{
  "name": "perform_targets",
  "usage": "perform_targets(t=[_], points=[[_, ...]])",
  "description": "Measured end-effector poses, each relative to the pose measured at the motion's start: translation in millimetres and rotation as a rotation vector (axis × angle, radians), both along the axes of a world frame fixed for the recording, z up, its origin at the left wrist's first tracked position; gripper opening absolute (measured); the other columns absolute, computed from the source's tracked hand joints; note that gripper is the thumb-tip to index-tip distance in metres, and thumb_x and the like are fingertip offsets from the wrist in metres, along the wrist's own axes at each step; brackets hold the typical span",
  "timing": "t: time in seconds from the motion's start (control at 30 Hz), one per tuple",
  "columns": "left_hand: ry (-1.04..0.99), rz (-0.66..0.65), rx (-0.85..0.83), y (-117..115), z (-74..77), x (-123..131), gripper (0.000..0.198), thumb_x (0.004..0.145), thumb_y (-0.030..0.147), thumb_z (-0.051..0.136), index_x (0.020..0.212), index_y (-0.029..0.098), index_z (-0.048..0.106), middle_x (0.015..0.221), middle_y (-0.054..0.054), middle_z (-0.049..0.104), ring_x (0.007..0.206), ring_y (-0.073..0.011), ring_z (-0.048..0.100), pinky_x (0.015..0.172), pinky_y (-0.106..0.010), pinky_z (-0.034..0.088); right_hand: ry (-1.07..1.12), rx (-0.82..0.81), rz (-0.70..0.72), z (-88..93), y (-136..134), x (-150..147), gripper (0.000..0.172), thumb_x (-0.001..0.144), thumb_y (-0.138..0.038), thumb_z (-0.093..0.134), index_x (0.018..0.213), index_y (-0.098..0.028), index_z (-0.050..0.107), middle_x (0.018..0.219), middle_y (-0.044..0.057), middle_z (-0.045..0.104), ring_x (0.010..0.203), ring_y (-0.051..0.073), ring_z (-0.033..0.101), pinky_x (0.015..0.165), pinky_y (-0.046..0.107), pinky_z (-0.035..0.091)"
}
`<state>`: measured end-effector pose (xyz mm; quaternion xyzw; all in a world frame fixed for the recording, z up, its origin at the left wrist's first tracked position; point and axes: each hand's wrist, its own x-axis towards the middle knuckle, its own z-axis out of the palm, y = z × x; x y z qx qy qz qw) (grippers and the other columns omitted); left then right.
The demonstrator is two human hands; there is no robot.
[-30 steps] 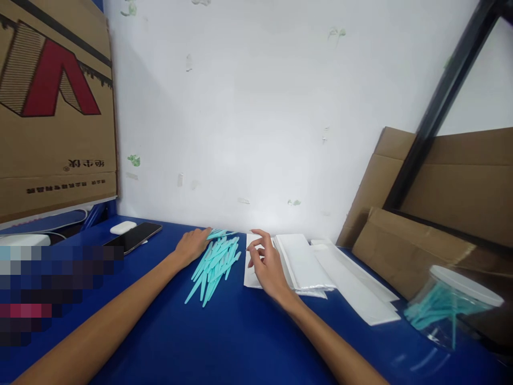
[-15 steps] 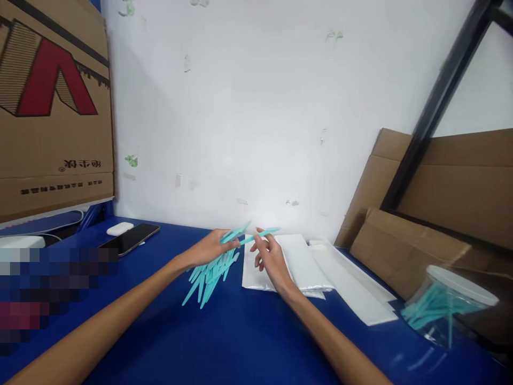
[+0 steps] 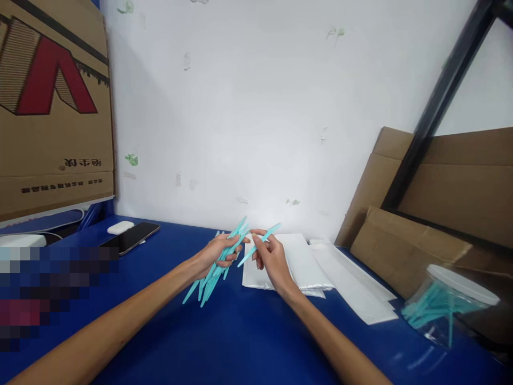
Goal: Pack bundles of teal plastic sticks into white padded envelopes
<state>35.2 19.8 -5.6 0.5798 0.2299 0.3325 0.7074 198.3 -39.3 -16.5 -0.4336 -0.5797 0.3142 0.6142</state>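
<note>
My left hand is closed around a bunch of thin teal plastic sticks, their tips fanning up past the thumb. Below it, more of these sticks lie in a loose pile on the blue table; the hand partly covers them, so I cannot tell where the bunch ends and the pile starts. Between thumb and fingers, my right hand pinches a single flat teal stick with tapered ends, slanting up to the right. That hand is over the white plastic packets, just right of my left hand.
A clear jar with a white lid holds more teal sticks at the right. White sheets lie beside the packets. Cardboard leans at the right. A phone and a white case lie at the left, below a large carton.
The single stick has come apart from the left-hand bunch and turned steeper in my right hand. My left fingers have wrapped round the bunch, which now points more upward.
</note>
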Motion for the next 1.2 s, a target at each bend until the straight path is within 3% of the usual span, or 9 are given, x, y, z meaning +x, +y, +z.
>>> perform_targets(t=[0.2,0.37,0.5,0.8,1.03,1.2], points=[[0.044,0.09,0.117,-6,-3.0,4,0.037,0.079,0.049,0.067,0.086,0.014,0.058,0.07,0.003,0.045,0.049,-0.0033,0.031,0.038,-0.016,0.015,-0.016,-0.044,0.08,-4.9,0,-6,0.052,0.084,-0.051,0.06,0.123,-0.018,0.052,0.054,-0.005,0.058,0.039,0.008,0.044,0.039,0.018,0.035],[0.1,0.146,0.195,-9,-0.7,3,0.042,0.078,0.055,0.064,0.089,0.015,0.059,0.068,0.004,0.045,0.05,-0.0046,0.031,0.04,-0.017,0.016,-0.016,-0.016,0.037,-6.6,-1,-5,0.069,0.086,-0.048,0.059,0.143,-0.024,0.029,0.056,-0.007,0.06,0.04,0.009,0.046,0.041,0.018,0.038],[0.135,0.138,0.232,-14,2.0,4,0.042,0.078,0.057,0.063,0.082,0.016,0.056,0.059,0.006,0.039,0.049,-0.0054,0.028,0.041,-0.017,0.015,-0.026,-0.025,0.041,-8.2,-1,-5,0.08,0.085,-0.048,0.061,0.148,-0.023,0.018,0.057,-0.007,0.062,0.039,0.009,0.046,0.041,0.018,0.038],[0.138,0.115,0.259,-13,-3.1,6,0.041,0.078,0.058,0.062,0.077,0.018,0.049,0.056,0.007,0.036,0.049,-0.0063,0.026,0.042,-0.019,0.013,-0.033,-0.112,0.147,-15.1,10,-1,0.08,0.081,-0.054,0.062,0.143,-0.022,0.022,0.06,-0.004,0.066,0.036,0.011,0.051,0.035,0.017,0.032],[0.177,0.198,0.235,-14,-3.6,7,0.046,0.075,0.062,0.063,0.085,0.017,0.056,0.057,0.005,0.043,0.05,-0.0072,0.036,0.043,-0.018,0.019,-0.046,-0.135,0.237,-16.5,7,-1,0.049,0.09,-0.057,0.047,0.124,-0.023,0.038,0.069,-0.002,0.068,0.042,0.012,0.06,0.038,0.018,0.036],[0.191,0.172,0.23,-11,-7.3,7,0.046,0.076,0.062,0.061,0.079,0.017,0.055,0.055,0.006,0.042,0.047,-0.0063,0.033,0.042,-0.018,0.018,-0.063,-0.142,0.277,-19.5,7,-3,0.049,0.089,-0.058,0.046,0.123,-0.024,0.038,0.075,0.0,0.069,0.046,0.012,0.062,0.039,0.018,0.037]])
